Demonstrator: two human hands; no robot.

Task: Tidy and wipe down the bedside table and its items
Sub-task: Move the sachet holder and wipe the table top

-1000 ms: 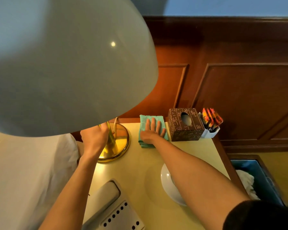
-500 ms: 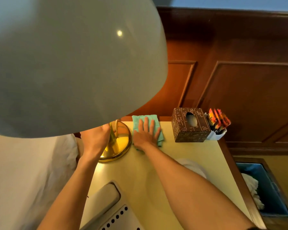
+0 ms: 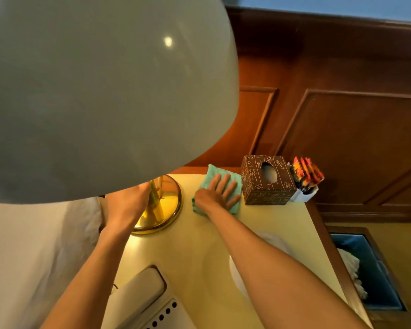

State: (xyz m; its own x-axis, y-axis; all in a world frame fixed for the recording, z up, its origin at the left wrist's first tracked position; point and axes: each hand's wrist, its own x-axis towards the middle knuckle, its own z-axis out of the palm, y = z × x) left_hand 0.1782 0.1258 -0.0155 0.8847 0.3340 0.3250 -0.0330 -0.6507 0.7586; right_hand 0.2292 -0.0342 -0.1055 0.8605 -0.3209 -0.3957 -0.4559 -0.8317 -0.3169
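Two hands share the wiping step: the right hand presses flat-fingered on the green cloth between tissue box and brass lamp, whose stem the left hand seems to grip; next likely wiping toward that box

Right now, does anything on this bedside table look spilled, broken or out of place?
Nothing stands out. The brown patterned tissue box sits upright beside the white holder of sachets, and the right hand presses the folded green cloth flat.
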